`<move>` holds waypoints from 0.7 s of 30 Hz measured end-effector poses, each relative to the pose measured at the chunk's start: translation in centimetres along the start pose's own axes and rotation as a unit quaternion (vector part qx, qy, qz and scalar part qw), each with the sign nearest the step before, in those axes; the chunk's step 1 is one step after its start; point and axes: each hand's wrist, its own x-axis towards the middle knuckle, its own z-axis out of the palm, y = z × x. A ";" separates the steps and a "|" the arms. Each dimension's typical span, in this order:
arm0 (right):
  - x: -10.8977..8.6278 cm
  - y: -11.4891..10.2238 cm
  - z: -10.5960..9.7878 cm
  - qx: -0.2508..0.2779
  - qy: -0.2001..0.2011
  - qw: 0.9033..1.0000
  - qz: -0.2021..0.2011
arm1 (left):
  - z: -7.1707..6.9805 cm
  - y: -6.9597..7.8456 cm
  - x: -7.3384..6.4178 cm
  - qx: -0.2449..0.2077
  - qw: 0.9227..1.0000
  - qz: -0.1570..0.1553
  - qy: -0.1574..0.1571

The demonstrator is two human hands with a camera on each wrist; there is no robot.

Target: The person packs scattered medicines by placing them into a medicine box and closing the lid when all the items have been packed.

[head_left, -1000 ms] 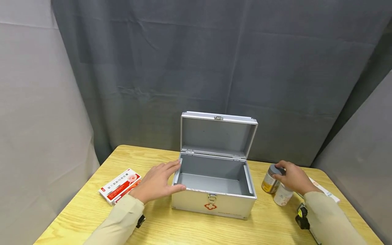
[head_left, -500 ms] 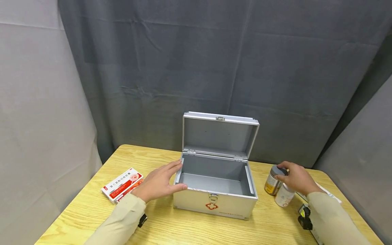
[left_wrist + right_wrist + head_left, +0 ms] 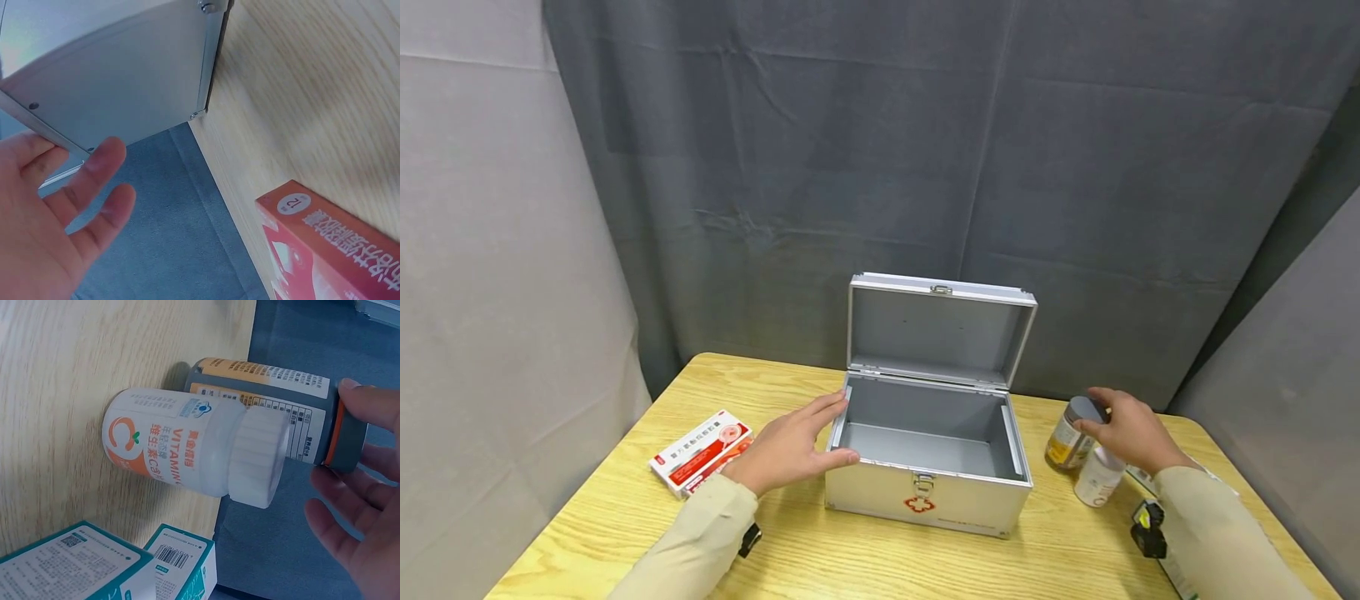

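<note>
Head view. Left hand (image 3: 790, 450): fingers spread and relaxed, grasping nothing, tips at the side rim of a silver-cream metal case with a red cross emblem (image 3: 962, 510), lid raised. Right hand (image 3: 1133, 429): grasping, by its cap, a grey cylindrical jar with a white-and-yellow label (image 3: 1064, 443), slightly tilted, outside the case. Just on the wearer's side of those fingertips: a small white plastic bottle with an orange emblem (image 3: 1099, 477). Beside the left hand, behind its fingertips: red-and-white cardboard packaging (image 3: 700, 450), on a yellow wood-grain table (image 3: 850, 571). Hazard, in my judgement: bottle and jar stand so close that a sideways pull by the right fingers could topple the bottle.

Left wrist view. Case wall directly beyond the fingertips; firm contact cannot be told. Packaging well apart from the fingers. Hazard: fingers this slack would probably steady the case poorly, so a knock against its rim might shift it.

Right wrist view. Thumb on one side of the jar's cap, fingers on the other; jar body ungripped. Bottle between the fingers and two teal-and-white cardboard cartons (image 3: 75, 569). Hazard: a grip on the cap alone may slip, or let the jar swing, should the cap be loose.
</note>
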 end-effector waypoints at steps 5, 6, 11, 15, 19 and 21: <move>0.0 0.0 -0.1 -0.010 0.007 1.000 -0.006 | 0.0 0.0 0.0 0.002 1.000 0.001 0.000; 0.0 -0.1 -0.1 -0.014 0.008 1.000 -0.008 | 0.0 0.0 -0.1 0.001 1.000 0.001 0.000; -0.4 -0.6 -0.7 -0.020 0.013 1.000 -0.007 | -0.1 0.0 -0.1 0.000 1.000 0.001 -0.002; -0.7 -0.9 -1.1 -0.013 0.018 1.000 -0.001 | -0.1 0.0 -0.1 -0.001 1.000 0.000 0.000; -0.8 -1.2 -1.4 -0.010 0.026 1.000 -0.001 | 0.0 0.0 -0.1 -0.004 1.000 -0.004 -0.003; -0.9 -1.3 -1.4 -0.010 0.033 0.999 -0.004 | 0.0 0.1 -0.1 -0.007 1.000 -0.004 -0.004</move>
